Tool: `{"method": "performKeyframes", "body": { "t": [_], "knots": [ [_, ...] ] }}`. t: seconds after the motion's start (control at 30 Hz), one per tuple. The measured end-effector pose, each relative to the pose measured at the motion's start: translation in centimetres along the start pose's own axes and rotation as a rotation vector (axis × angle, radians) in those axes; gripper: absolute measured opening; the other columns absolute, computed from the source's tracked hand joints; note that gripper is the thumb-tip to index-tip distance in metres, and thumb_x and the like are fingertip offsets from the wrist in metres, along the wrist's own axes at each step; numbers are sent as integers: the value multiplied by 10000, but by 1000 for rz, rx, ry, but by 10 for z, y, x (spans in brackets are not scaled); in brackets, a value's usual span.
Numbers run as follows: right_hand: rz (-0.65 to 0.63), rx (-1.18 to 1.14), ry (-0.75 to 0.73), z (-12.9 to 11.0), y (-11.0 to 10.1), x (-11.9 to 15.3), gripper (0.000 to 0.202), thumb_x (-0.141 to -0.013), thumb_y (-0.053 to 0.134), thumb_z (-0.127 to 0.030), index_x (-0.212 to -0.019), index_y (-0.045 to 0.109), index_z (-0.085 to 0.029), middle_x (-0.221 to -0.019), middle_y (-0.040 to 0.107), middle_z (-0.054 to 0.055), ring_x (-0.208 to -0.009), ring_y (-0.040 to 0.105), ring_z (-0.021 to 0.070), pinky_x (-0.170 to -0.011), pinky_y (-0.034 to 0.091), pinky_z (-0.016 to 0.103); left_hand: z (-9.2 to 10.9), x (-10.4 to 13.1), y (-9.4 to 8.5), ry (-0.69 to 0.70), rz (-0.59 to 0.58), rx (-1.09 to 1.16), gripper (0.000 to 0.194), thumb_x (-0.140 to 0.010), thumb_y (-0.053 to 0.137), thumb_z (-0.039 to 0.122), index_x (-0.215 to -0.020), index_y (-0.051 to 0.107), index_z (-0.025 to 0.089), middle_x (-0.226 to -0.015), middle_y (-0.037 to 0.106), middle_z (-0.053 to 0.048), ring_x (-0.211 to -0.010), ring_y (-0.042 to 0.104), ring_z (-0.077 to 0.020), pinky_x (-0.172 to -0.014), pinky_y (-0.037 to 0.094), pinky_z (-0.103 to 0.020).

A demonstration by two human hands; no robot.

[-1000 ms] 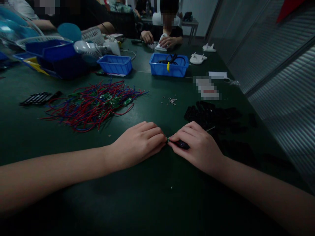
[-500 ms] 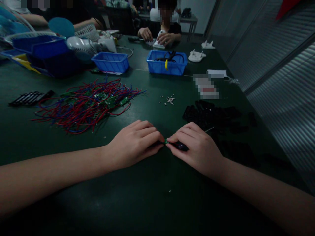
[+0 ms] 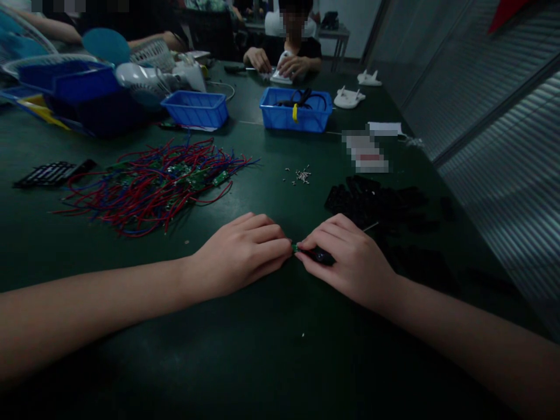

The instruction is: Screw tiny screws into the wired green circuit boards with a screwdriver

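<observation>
A small green circuit board [image 3: 295, 248] shows between my fingertips at the middle of the table. My left hand [image 3: 245, 254] is closed on its left end, the fingers pressed together. My right hand [image 3: 350, 256] pinches at its right end and also holds a dark-handled screwdriver [image 3: 322, 256], whose thin metal shaft sticks out behind the hand. Left of my hands lies a heap of circuit boards with red and blue wires [image 3: 161, 186]. Small screws [image 3: 303, 175] lie in a loose pile beyond my hands. Black plastic parts [image 3: 376, 201] are heaped at the right.
A blue bin with black cables [image 3: 296, 119] and another blue bin [image 3: 195, 111] stand farther back. Larger blue bins [image 3: 83, 105] are at the left. Across the table a person's hands [image 3: 293, 66] hold a white part. White plastic pieces [image 3: 349, 98] lie at the back right.
Both hands keep their hold with hardly any movement. Slightly more of the green board shows between the fingertips. The whole view has shifted a little.
</observation>
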State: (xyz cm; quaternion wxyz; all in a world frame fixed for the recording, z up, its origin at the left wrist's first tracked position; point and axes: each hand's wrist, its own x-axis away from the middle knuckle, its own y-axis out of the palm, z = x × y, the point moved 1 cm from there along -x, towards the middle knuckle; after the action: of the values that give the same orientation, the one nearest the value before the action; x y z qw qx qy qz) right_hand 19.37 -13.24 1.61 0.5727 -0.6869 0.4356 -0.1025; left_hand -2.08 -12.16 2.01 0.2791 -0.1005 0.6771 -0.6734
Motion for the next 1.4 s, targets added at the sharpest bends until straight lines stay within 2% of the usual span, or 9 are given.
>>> {"method": "performKeyframes", "body": {
  "t": [0.1, 0.23, 0.4, 0.5, 0.57, 0.63, 0.77, 1.0, 1.4],
  "knots": [
    [-4, -50, -16, -1, -1, -1, 143, -852, 548, -255, -928, 633, -168, -902, 643, 22, -938, 516, 176, -856, 434, 322, 1, -1, 0, -30, -12, 28, 138, -949, 452, 296, -921, 562, 217, -865, 573, -9, -807, 483, -161, -701, 353, -308],
    [133, -89, -77, -1, -6, 1, 439, -749, 536, -105, -1184, 526, -53, -1137, 586, 122, -1094, 478, 206, -943, 409, 349, 1, -2, 1, -51, -16, 92, 138, -947, 447, 286, -900, 549, 206, -849, 551, -12, -796, 481, -157, -694, 357, -303],
    [365, -162, -212, -4, -22, -10, 285, -869, 440, -70, -1133, 523, -138, -1062, 602, 77, -1028, 529, 155, -928, 402, 353, -1, -3, 3, -110, -2, 165, 112, -940, 462, 292, -912, 535, 212, -882, 560, -10, -831, 494, -157, -738, 377, -301],
    [358, -647, -11, -10, -32, -33, 145, -948, 424, -251, -1024, 534, -193, -779, 512, -18, -662, 490, 86, -626, 426, 251, -2, -4, 4, -155, 3, 226, 73, -919, 502, 287, -918, 512, 215, -890, 567, 2, -841, 499, -154, -749, 382, -296],
    [265, -1069, 114, -16, -36, -51, 275, -933, 437, -437, -779, 478, -213, -630, 377, -57, -506, 332, 67, -442, 287, 210, -2, -3, 4, -200, 19, 264, 87, -902, 531, 288, -924, 489, 215, -895, 570, 10, -837, 501, -148, -743, 386, -286],
    [74, -1373, 209, -22, -35, -66, 479, -909, 391, -568, -588, 340, -215, -522, 241, -71, -440, 205, 61, -391, 149, 208, -2, -2, 4, -234, 40, 280, 121, -887, 557, 288, -924, 467, 216, -892, 570, 16, -821, 502, -141, -728, 387, -275],
    [87, -1697, 157, -27, -28, -76, 567, -886, 369, -609, -505, 198, -225, -429, 114, -85, -366, 93, 50, -357, 92, 224, -1, -1, 4, -220, 70, 238, 151, -876, 575, 266, -877, 434, 212, -810, 537, 30, -755, 489, -128, -675, 367, -257],
    [93, -1783, 107, -25, -9, -70, 539, -887, 379, -528, -486, 189, -223, -423, 127, -81, -358, 110, 48, -367, 122, 228, -1, -3, 6, -170, 130, 216, 219, -876, 579, 237, -795, 378, 208, -723, 459, 50, -661, 446, -97, -603, 331, -227],
    [95, -1754, 55, -23, -5, -69, 550, -865, 411, -542, -475, 189, -224, -409, 129, -86, -347, 110, 44, -355, 119, 211, -1, -3, 6, -145, 130, 209, 245, -856, 605, 206, -790, 370, 205, -712, 437, 51, -649, 426, -92, -591, 326, -216]
  ]
}}
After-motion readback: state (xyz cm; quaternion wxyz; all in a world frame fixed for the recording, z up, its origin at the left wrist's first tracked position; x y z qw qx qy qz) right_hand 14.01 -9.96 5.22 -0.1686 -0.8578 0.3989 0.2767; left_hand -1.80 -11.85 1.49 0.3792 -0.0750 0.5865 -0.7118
